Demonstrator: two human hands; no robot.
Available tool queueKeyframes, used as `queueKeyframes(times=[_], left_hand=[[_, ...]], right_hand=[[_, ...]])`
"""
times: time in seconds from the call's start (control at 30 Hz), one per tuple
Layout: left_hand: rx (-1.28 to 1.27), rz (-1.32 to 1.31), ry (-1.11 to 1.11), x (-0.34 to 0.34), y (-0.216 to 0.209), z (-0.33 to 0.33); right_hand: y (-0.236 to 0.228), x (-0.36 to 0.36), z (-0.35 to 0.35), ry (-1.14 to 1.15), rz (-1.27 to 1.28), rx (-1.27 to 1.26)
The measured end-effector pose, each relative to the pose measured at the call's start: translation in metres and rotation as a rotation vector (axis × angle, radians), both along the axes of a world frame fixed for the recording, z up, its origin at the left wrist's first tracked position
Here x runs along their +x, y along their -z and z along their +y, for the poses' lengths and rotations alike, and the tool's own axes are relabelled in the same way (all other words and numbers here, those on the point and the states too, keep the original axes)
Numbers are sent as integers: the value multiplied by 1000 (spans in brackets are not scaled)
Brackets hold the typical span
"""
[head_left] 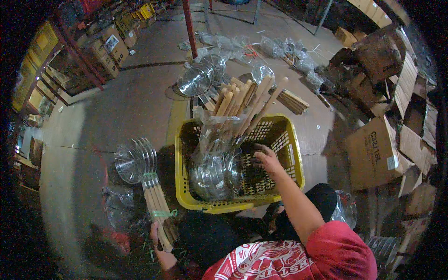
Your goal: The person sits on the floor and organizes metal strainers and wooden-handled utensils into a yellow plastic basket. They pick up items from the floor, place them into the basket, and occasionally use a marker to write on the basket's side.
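A tied strainer bundle [156, 198] is gripped by the closed fingers of the left hand [163, 255], outside the yellow basket [182, 186]; left of the parted, empty fingers of the right hand [268, 161], wrapped strainers [210, 179] are already stacked, the basket seemingly part-filled.

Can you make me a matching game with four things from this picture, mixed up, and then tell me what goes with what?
Things:
1. Basket
2. Left hand
3. Right hand
4. Shirt

Colours and places:
A. Over the right part of something full of holes
B. Red with a white print
C. At the ends of some wooden handles
D. Yellow

Right pairs:
1-D
2-C
3-A
4-B
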State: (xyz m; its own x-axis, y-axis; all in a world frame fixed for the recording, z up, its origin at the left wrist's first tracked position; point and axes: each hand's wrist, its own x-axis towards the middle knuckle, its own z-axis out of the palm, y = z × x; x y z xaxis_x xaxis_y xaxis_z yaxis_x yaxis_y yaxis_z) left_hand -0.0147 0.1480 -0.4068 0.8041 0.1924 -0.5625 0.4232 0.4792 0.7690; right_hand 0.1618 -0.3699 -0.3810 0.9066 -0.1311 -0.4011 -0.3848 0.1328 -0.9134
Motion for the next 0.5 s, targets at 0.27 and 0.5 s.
queueKeyframes(times=[0.27, 0.5], left_hand=[[-32, -71, -17, -28, -191, -74], [-15, -258, 199, -61, -296, -106]], right_hand=[[-138, 2, 18, -185, -602, -518], [-306, -11, 48, -299, -1335, -1268]])
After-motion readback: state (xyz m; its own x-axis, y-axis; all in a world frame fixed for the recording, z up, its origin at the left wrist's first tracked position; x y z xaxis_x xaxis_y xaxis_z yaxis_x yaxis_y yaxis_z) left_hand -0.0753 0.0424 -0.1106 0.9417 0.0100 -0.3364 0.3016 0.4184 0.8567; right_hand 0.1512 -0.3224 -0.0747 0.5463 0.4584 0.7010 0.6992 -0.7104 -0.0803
